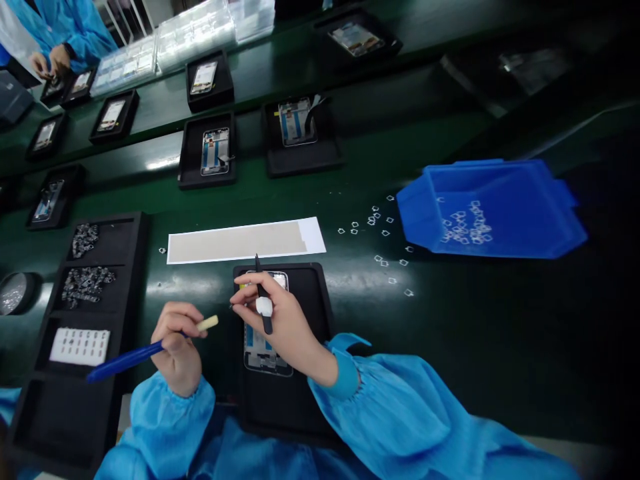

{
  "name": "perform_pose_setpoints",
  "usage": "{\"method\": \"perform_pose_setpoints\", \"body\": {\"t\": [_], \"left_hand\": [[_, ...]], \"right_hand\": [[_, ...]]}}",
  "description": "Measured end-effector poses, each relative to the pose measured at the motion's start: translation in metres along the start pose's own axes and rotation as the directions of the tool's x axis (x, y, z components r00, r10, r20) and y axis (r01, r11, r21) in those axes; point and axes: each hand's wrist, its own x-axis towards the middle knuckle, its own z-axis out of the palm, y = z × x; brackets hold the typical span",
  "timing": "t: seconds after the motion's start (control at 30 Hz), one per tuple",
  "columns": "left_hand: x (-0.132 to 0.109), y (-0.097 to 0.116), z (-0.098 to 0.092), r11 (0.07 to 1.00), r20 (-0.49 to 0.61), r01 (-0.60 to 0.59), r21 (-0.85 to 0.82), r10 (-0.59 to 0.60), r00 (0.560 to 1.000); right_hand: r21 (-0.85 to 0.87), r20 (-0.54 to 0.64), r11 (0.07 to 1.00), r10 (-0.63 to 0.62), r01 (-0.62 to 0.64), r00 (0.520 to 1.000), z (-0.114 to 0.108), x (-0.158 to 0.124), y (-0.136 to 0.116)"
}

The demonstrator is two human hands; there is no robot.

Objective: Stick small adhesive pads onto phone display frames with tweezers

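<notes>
My left hand (181, 343) is closed around a blue pen-like stick (125, 361) with a pale yellow tip. It hovers left of a black tray (313, 320). In that tray lies a phone frame (267, 357) with blue strips, its upper part covered by my right hand (283, 319). Black tweezers (267, 323) with a white wrap are held in the right hand, their points directed away from me. Something tiny and dark shows at the right thumb and fingertip, too small to name.
Left stands a black compartment tray (131, 267) with small metal parts and a white block (80, 347). A beige adhesive strip sheet (240, 243) lies ahead. Small white rings (385, 233) are scattered beside a blue bin (505, 247). More trayed phone frames (216, 152) stand beyond; another person's hands (53, 63) work far left.
</notes>
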Motion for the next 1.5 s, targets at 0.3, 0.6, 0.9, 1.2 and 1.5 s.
{"method": "perform_pose_setpoints", "body": {"t": [0.3, 0.6, 0.9, 1.2, 1.5], "left_hand": [[-0.004, 0.005, 0.004, 0.994, 0.202, 0.02, 0.104, -0.041, 0.979], [-0.004, 0.006, 0.007, 0.981, 0.178, 0.193, -0.033, -0.184, 0.967], [-0.007, 0.015, 0.007, 0.992, 0.317, 0.127, -0.018, -0.114, 0.941], [0.001, 0.018, 0.024, 0.847, 0.299, 0.486, -0.215, -0.417, 0.858], [0.009, 0.009, 0.032, 0.56, 0.369, 0.775, -0.293, -0.681, 0.632]], "right_hand": [[0.124, -0.024, 0.992, -0.011, 0.014, 1.0, 0.002, -0.006, 0.001], [0.117, -0.052, 0.993, 0.007, -0.001, 0.999, -0.001, -0.01, 0.0], [0.012, -0.158, 0.997, -0.069, 0.072, 0.985, -0.005, -0.009, -0.008], [-0.09, -0.158, 0.985, -0.161, 0.148, 0.974, -0.012, -0.013, -0.011], [-0.691, -0.654, 0.681, -0.449, -0.24, 0.609, -0.179, -0.001, -0.034]]}}
